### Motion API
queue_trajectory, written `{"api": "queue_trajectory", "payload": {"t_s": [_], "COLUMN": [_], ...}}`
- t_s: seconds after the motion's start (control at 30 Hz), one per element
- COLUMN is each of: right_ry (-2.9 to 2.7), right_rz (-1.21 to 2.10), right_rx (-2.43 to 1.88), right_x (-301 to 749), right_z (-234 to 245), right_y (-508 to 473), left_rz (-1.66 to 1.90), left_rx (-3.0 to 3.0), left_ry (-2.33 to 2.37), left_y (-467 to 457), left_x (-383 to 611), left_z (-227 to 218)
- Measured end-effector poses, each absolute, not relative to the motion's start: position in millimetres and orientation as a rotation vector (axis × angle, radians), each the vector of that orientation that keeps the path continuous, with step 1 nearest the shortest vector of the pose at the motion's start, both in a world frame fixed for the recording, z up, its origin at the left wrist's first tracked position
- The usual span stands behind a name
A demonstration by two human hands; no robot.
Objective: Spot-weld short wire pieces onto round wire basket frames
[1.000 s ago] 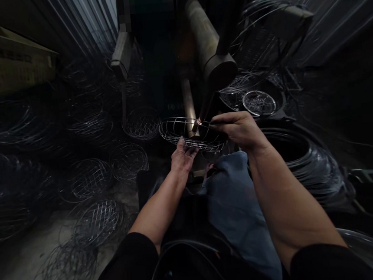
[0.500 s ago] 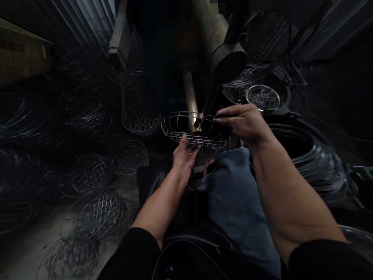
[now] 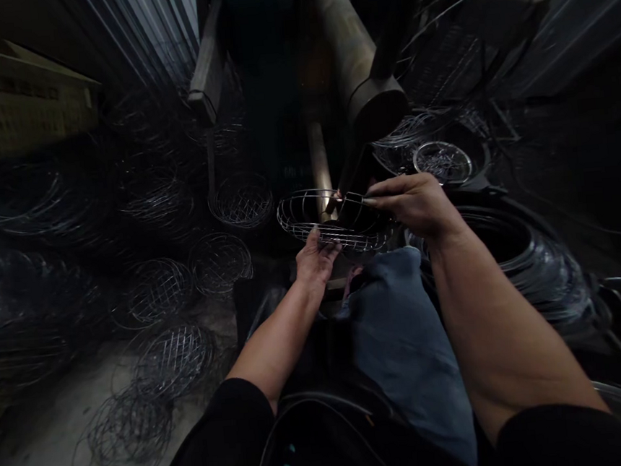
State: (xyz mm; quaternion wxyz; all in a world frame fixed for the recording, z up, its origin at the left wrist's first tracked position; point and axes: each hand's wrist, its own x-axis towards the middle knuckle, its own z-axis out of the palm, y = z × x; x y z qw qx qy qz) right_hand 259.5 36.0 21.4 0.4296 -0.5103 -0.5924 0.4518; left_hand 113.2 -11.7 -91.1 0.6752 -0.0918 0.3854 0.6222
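Left hand (image 3: 316,261), half-curled, grips wire basket (image 3: 355,241) at near edge; right hand (image 3: 419,203) pinches bent wire (image 3: 354,197) by spot-welder tip (image 3: 338,196). Basket body formed; wire's join unclear.

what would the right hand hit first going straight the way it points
Past its pinched wire, the right hand would probably meet the dark rod, though the basket sits close and depth is unclear.
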Motion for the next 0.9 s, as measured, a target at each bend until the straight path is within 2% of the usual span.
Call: {"api": "queue_trajectory", "payload": {"t_s": [0.9], "right_ry": [-1.532], "right_rz": [1.106], "right_rx": [-1.285], "right_x": [250], "right_z": [30], "right_y": [38], "left_rz": [1.393], "left_rx": [-0.305], "left_ry": [0.873], "left_y": [-9], "left_x": [115], "left_z": [-86]}}
